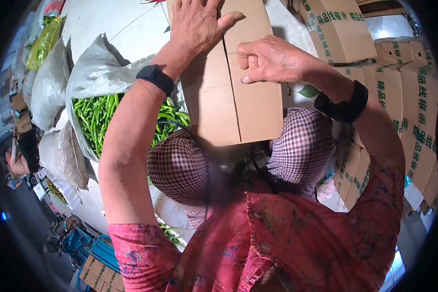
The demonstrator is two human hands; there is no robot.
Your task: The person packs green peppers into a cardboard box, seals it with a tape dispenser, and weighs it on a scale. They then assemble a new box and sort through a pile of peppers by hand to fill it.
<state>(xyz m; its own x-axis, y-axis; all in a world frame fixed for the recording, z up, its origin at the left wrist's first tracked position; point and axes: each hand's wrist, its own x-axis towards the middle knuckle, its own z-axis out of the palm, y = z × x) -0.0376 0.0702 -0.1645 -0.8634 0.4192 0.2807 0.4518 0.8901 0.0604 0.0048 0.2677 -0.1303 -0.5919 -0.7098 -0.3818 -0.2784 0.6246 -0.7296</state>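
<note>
A brown cardboard box (211,102) lies in front of me, close to my knees, its two top flaps meeting along a dark center seam. My left hand (197,24) presses flat on the far part of the flaps, fingers spread and thumb reaching across the seam. On the right flap rests my right hand (275,61), its fingers curled in and its thumb near the seam, with nothing showing in it. To the left of the box, an open whitish sack (100,73) shows a heap of green chili peppers (95,117), partly behind my left forearm.
Printed cardboard boxes (340,29) stand at the upper right, with more stacked boxes (409,107) down the right side. Filled sacks (51,87) and a yellow-green bag (44,46) line the left. A blue cart (104,250) stands lower left; another person (22,158) is at the far left.
</note>
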